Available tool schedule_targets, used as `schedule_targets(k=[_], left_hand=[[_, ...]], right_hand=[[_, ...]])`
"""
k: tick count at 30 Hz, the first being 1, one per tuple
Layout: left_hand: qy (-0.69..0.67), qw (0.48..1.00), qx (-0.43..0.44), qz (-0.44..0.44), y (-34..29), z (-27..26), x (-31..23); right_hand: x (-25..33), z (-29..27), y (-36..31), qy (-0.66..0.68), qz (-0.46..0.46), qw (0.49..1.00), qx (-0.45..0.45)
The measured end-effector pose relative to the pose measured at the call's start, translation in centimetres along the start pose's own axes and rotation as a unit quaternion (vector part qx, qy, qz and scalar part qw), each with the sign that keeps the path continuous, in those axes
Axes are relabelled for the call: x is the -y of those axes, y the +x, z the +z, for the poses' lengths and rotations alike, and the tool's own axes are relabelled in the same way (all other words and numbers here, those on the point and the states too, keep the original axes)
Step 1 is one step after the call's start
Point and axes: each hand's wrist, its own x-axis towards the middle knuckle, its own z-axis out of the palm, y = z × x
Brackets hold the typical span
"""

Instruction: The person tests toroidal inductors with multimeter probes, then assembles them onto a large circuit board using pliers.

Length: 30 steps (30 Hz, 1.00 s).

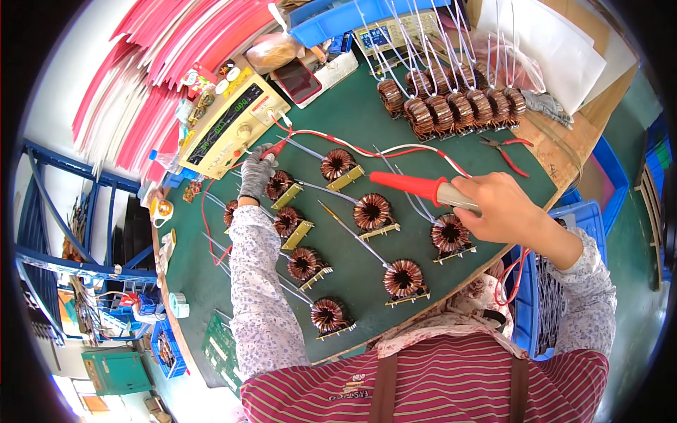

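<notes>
My left hand [257, 175], in a grey glove, is closed on a red test clip [275, 149] beside the tester. In my bare right hand [493, 210] is a test probe [407, 186] with a long red tip and pale handle, its tip pointing left above the table. Several copper-wound toroid coils [371, 212] on small yellowish boards stand about the table, with pale wire leads running up and left. One coil [338, 164] is near the probe's tip, apart from it. Another coil [280, 185] sits just right of my left hand.
A yellowish bench tester [229, 127] with a dark display stands at the back left; a red-and-white cable [338, 139] crosses from it. Pliers [505, 151] with red handles lie at right. More coils [462, 111] stand in rows behind. A phone [297, 80] and blue bin [352, 21] are farther back.
</notes>
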Motion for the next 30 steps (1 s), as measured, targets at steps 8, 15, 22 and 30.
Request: schedule_targets(k=[8,15,22,30], left_hand=[[-0.015,1.0,0.001,0.013,-0.12,0.02,0.32],[-0.012,0.999,0.0,0.033,0.1,0.03,0.91],[-0.002,0.999,-0.011,0.037,-0.11,0.18,0.75],[0.019,0.999,-0.005,0.033,-0.3,0.24,0.35]], right_hand=[[0.31,-0.05,0.28,-0.008,0.006,1.0,-0.002],[0.04,-0.18,0.21,-0.015,0.036,0.998,0.039],[-0.23,-0.23,0.16,-0.006,0.037,0.999,0.039],[-0.51,-0.13,0.09,-0.008,0.032,0.999,0.031]])
